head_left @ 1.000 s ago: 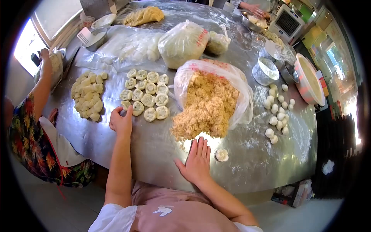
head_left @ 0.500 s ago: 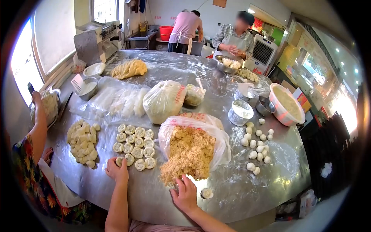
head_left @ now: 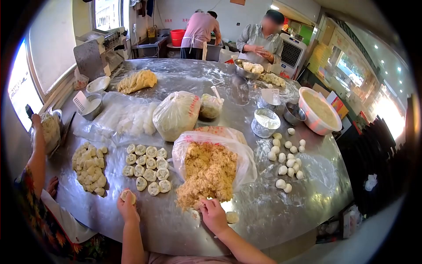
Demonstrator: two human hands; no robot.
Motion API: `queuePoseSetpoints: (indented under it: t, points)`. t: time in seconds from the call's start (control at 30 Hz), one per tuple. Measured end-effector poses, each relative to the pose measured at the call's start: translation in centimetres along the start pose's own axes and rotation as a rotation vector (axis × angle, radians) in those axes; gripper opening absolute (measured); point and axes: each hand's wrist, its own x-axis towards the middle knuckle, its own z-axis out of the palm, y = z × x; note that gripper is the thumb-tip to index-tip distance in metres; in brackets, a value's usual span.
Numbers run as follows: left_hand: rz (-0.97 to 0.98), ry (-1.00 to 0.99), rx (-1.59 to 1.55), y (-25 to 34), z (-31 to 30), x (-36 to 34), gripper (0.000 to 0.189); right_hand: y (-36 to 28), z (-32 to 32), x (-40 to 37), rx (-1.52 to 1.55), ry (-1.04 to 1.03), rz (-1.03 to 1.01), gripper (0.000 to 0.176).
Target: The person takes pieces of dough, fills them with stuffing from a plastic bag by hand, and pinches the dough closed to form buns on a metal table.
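Observation:
My left hand (head_left: 127,210) holds a small round dough piece (head_left: 128,196) between thumb and fingers, just in front of the rows of coiled dough pieces (head_left: 150,163). My right hand (head_left: 214,216) has its fingers pinched together at the near edge of a heap of crumbly brown filling (head_left: 206,174). That filling spills out of an open plastic bag (head_left: 244,154) onto the metal table. A single dough round (head_left: 232,217) lies just right of my right hand.
Cut dough pieces (head_left: 89,169) lie at left, dough balls (head_left: 290,163) at right. Behind are a tied plastic bag (head_left: 176,115), a flour tub (head_left: 265,123) and a large basin (head_left: 321,110). A co-worker's arm (head_left: 38,145) reaches in at left; two people stand at the back.
My left hand has drawn back toward me from the coiled dough pieces, taking one with it. My right hand's fingers have closed at the filling's edge. The view has shifted slightly.

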Motion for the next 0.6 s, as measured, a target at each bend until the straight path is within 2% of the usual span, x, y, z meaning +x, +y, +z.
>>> queuePoseSetpoints:
  t: [0.07,0.17,0.27,0.43,0.53,0.6]
  points:
    - [-0.25,-0.014,-0.141,0.8,0.7,-1.9,0.019,-0.1,-0.7,0.0,0.02,0.006,0.025,0.023]
    - [-0.444,-0.291,-0.23,-0.3,0.5,-3.9,0.021,-0.1,-0.8,-0.3,0.034,-0.005,0.029,0.025]
    - [-0.661,-0.409,-0.29,0.0,2.9,-7.6,0.022,0.0,-0.5,-0.5,-0.007,-0.056,-0.025,0.026]
    - [-0.776,-0.618,-0.057,-1.0,5.0,-11.6,0.021,0.6,0.1,-0.3,-0.027,-0.15,-0.08,0.023]
    - [-0.823,-0.74,-0.008,-1.4,5.3,-12.4,0.019,-0.1,-1.1,0.3,0.008,-0.181,0.004,0.021]
    - [-0.837,-0.784,0.008,-1.5,5.4,-12.8,0.019,-0.8,-1.8,0.7,0.064,-0.076,0.036,0.02]
